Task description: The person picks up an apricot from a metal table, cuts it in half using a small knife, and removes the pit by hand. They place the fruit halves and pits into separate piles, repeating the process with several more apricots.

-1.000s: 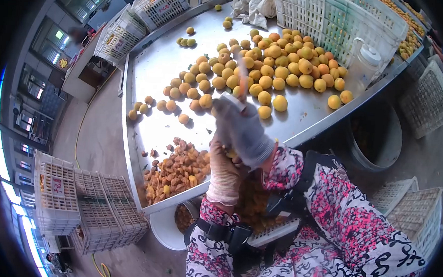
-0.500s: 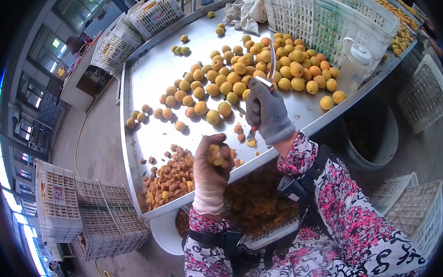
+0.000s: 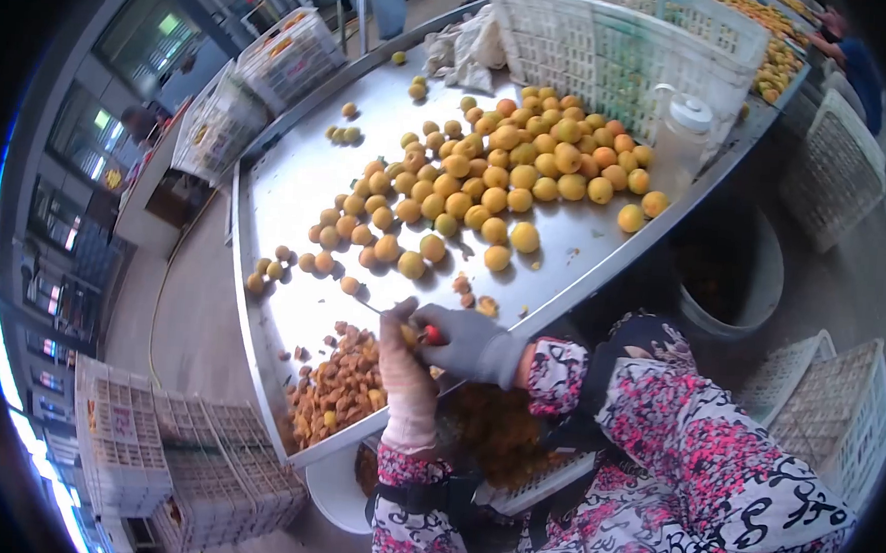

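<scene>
My left hand, in a light stained glove, is closed at the front edge of the metal table. Between its fingers and my right hand a little yellow apricot flesh shows, mostly covered. My right hand, in a grey glove, is against the left one and wraps round a knife with a red handle. A thin blade seems to point up and left past my left fingertips. Just left of the hands lies a heap of brown apricot stones. Whole apricots are spread behind the hands.
A white crate and a lidded clear jug stand along the table's far right side. A crumpled cloth lies at the back. Buckets and stacked crates stand on the floor. Another person is at the upper right.
My right hand has come down and left from above the apricots to meet my left hand, bringing the knife. Several apricots now lie nearer on the table.
</scene>
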The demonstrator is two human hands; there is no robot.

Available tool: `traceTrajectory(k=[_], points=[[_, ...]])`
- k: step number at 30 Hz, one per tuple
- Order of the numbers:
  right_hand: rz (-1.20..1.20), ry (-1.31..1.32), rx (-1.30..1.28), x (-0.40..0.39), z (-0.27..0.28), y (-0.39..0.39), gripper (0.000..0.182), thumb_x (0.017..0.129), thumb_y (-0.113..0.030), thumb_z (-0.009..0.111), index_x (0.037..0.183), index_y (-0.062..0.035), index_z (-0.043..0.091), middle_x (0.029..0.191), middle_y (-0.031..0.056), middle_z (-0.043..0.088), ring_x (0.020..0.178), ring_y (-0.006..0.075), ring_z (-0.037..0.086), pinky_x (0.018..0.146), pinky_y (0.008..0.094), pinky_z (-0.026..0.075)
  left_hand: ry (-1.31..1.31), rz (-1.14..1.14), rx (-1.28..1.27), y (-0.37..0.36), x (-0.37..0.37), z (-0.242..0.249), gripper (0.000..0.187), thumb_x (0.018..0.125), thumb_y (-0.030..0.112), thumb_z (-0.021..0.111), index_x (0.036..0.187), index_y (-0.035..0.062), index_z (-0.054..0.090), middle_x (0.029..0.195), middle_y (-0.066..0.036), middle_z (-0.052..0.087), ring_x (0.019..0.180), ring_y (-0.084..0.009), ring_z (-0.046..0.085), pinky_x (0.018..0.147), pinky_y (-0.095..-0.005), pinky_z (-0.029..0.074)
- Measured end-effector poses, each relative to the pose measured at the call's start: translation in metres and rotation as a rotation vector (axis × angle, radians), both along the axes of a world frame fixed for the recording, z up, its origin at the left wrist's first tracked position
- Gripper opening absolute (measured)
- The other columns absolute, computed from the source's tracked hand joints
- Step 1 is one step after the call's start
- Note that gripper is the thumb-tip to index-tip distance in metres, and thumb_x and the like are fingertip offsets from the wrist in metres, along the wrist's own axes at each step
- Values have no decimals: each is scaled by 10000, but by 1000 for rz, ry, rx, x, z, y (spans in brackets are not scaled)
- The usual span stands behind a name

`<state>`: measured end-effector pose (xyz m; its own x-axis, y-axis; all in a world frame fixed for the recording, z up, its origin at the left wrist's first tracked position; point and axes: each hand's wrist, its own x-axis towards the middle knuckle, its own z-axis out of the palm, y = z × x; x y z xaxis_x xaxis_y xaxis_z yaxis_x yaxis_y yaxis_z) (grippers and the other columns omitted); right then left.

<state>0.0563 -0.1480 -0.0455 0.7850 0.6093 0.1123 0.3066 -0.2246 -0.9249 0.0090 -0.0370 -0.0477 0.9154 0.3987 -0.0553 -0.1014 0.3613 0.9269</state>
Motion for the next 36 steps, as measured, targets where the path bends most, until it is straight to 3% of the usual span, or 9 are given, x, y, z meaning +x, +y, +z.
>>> traceTrajectory(k=[4, 7, 12, 15, 24, 28, 30, 31, 36], points=[[86, 375, 329, 5, -12, 9, 304, 793, -197, 639, 1005, -18, 513, 814, 47, 567, 783, 121, 558, 695, 262, 467, 26, 18, 54, -4, -3, 11, 468, 954, 423, 417, 1123, -1, 518, 995, -70, 576, 904, -152, 560, 847, -286, 462], [134, 753, 284, 6, 33, -12, 303, 782, -161, 639, 1006, -7, 504, 849, 46, 564, 771, 99, 552, 669, 237, 476, 85, -39, 145, -5, -7, 16, 395, 954, 401, 412, 1095, 58, 546, 952, -32, 566, 876, -111, 556, 765, -240, 475], [39, 447, 377, 2, 7, 4, 287, 779, -162, 613, 1006, -28, 501, 830, 73, 575, 765, 146, 585, 669, 274, 486, 47, 0, 97, -7, -4, 6, 377, 947, 376, 435, 1103, 51, 548, 986, -31, 568, 917, -116, 546, 804, -251, 462], [-62, 66, 169, -1, 12, 1, 295, 775, -212, 568, 988, -22, 495, 840, 228, 612, 858, 390, 601, 750, 408, 484, 41, -29, 11, -5, -4, -3, 382, 942, 354, 453, 1128, 34, 543, 1041, -52, 562, 972, -134, 534, 866, -268, 441], [8, -101, -162, -5, 37, -7, 291, 786, -248, 558, 1013, -81, 486, 806, 196, 623, 811, 384, 605, 719, 454, 468, 36, -68, 337, -1, -13, -13, 278, 932, 109, 417, 1182, 20, 500, 1050, -92, 542, 932, -151, 528, 834, -292, 450], [1, -93, -133, -4, 36, -5, 293, 790, -250, 552, 1020, -80, 489, 805, 197, 624, 821, 378, 606, 724, 449, 470, 94, -110, 30, -5, -17, 11, 265, 934, 123, 401, 1159, 33, 509, 1037, -99, 542, 913, -160, 540, 818, -288, 459], [20, -7, -77, -3, 38, -7, 302, 792, -246, 549, 1036, -77, 491, 812, 205, 620, 826, 376, 607, 735, 432, 477, 6, -117, 635, -5, -18, 14, 385, 963, 332, 396, 1216, 56, 486, 1037, -76, 549, 888, -130, 551, 744, -261, 475], [61, 80, -11, 0, 34, -7, 317, 798, -246, 570, 1051, -71, 496, 825, 181, 632, 820, 318, 633, 732, 388, 485, 181, -154, 450, -3, -24, 20, 402, 967, 384, 352, 1180, 77, 501, 942, -65, 558, 706, -106, 543, 576, -233, 454], [75, 130, 144, 7, 12, -7, 352, 803, -201, 613, 1099, -40, 511, 915, 98, 627, 841, 138, 604, 739, 295, 492, 215, -108, 354, -1, -19, 14, 491, 957, 474, 313, 1196, 80, 484, 890, -55, 554, 591, -99, 505, 520, -221, 419]])
